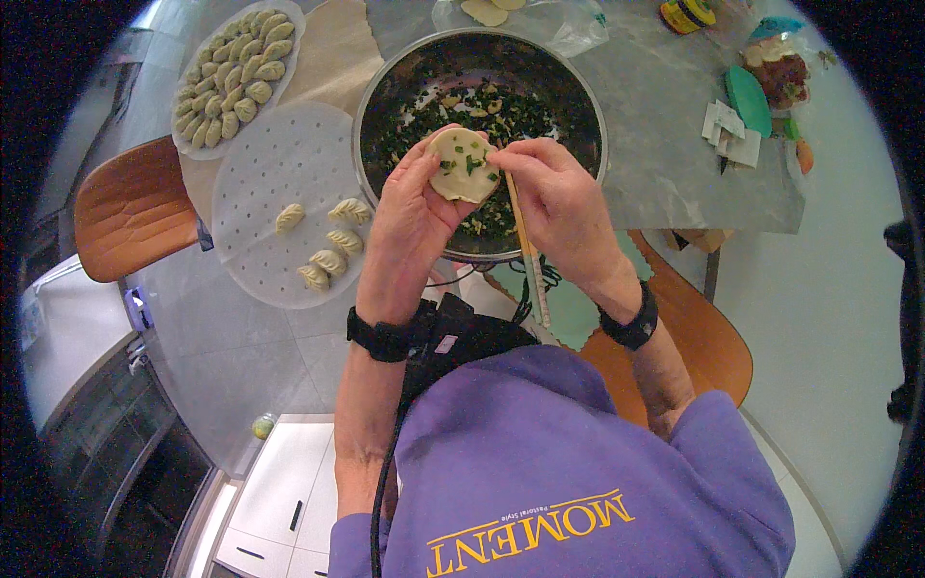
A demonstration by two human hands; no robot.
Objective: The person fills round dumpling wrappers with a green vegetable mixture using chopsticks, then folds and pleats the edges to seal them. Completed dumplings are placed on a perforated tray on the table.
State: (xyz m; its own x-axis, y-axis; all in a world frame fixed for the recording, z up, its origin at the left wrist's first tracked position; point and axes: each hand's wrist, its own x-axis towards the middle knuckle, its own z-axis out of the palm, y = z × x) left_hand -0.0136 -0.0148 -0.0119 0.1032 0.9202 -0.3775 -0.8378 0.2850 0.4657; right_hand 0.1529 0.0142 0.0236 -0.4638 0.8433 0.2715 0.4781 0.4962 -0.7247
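A round dough wrapper (452, 189) lies across the fingers of my left hand (412, 199), its thumb resting on the left edge. A few chopped green pieces (471, 165) dot its face. My right hand (564, 199) grips a pair of chopsticks (532, 267), which point down towards my body, while its fingertips touch the wrapper's right edge. Both hands are above a large metal bowl (462, 61). Inside the bowl, chopped green filling (415, 119) with pale yellowish bits is spread over the bottom; my hands hide part of it.
Left of the bowl, perforated round paper (271, 170) carries several pleated dumplings (328, 262). Another sheet behind it holds many dumplings (231, 72) in rows. Flat wrappers (484, 11) lie beyond the bowl. A yellow-labelled jar (686, 14) and a green lid (748, 101) are at right. Brown chairs (134, 209) stand nearby.
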